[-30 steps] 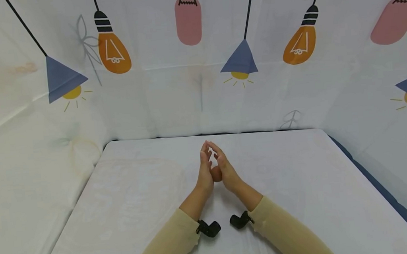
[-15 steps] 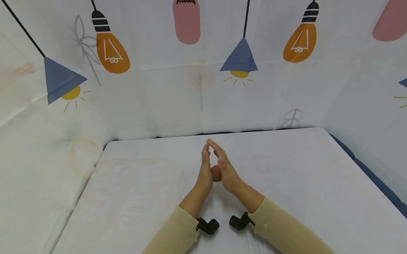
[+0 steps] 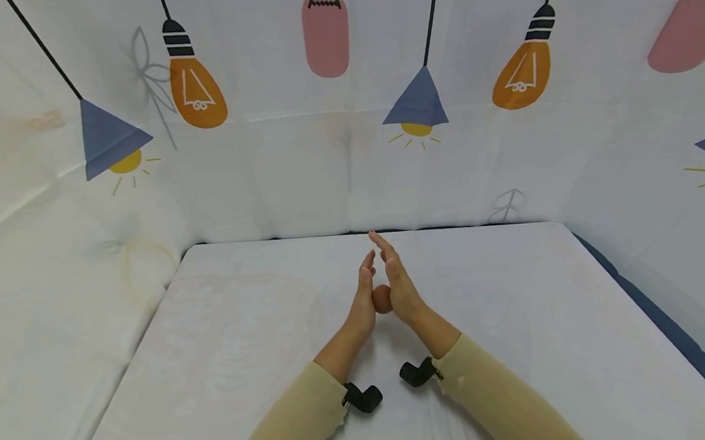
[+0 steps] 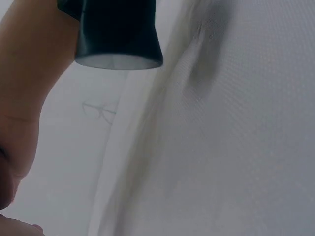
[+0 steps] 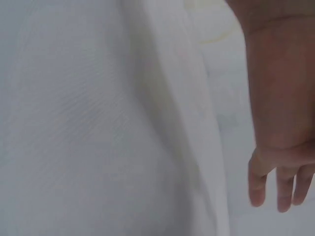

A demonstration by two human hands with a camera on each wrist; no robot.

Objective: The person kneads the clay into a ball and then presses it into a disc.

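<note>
In the head view, a small reddish-brown ball point(image 3: 381, 299) sits between two facing palms above the middle of a white-covered table. My left hand point(image 3: 362, 303) touches it from the left with fingers extended forward. From the right, my right hand point(image 3: 404, 293) presses against it, its fingers straight and reaching farther forward than the left ones. The fingertips stand slightly apart. In the right wrist view, part of a hand point(image 5: 283, 162) shows with extended fingers; the ball is out of sight there. The left wrist view catches only a forearm and part of a hand point(image 4: 17, 142).
The white tabletop point(image 3: 245, 353) ends at a backdrop point(image 3: 286, 170) printed with lamps and bulbs. A small black wrist camera point(image 3: 364, 397) hangs at the left cuff, another black camera point(image 3: 417, 373) at the right cuff. Dark blue cloth point(image 3: 658, 313) lines the table's right side.
The right hand has slid forward against the left, and the fingertips that met before have come apart. Both hands and the ball have shifted a little to the right.
</note>
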